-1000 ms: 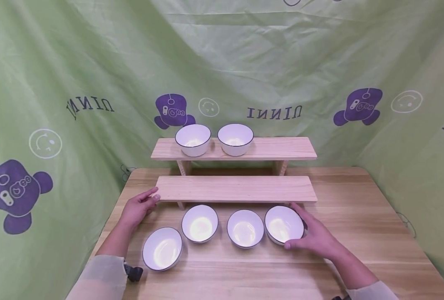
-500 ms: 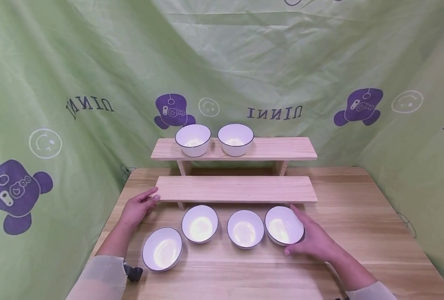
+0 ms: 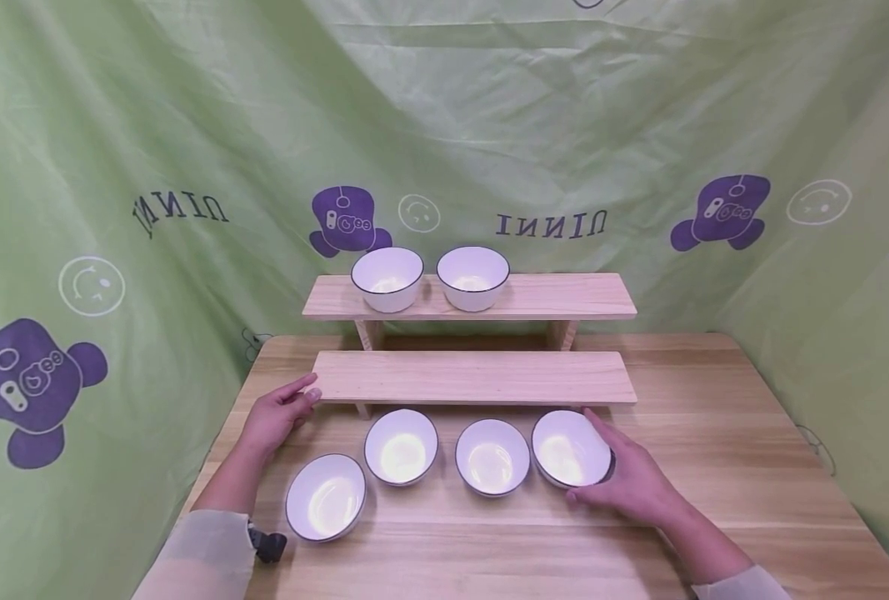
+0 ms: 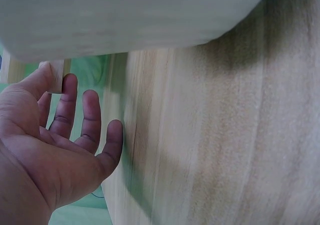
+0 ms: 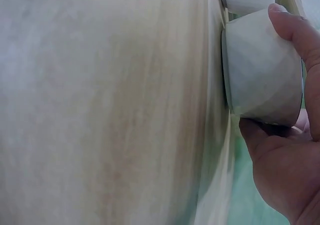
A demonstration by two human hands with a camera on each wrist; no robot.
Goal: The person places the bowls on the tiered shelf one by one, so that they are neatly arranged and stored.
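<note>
At the right end of the bowls on the table, my right hand (image 3: 635, 483) holds a white bowl (image 3: 570, 448) with a dark rim. Its thumb is at the near side, its other fingers at the far right side. The right wrist view shows the thumb against the outer wall of this bowl (image 5: 262, 70); some fingers are hidden behind it. My left hand (image 3: 273, 421) pinches the left end of the lower wooden shelf (image 3: 474, 377) between thumb and index finger. In the left wrist view, the other fingers of that left hand (image 4: 65, 140) extend loosely beside the shelf end (image 4: 58, 75).
Three more white bowls stand on the table: left (image 3: 327, 498), centre-left (image 3: 402, 447) and centre (image 3: 492, 457). Behind, the upper wooden shelf (image 3: 564, 296) carries two bowls, one left (image 3: 387, 282) and one right (image 3: 472, 279). A green printed curtain (image 3: 444, 125) surrounds the wooden table (image 3: 474, 558).
My right thumb has slid from the bowl's near rim to lower on its outer side, and the hand sits closer around it. My left hand stays at the shelf end.
</note>
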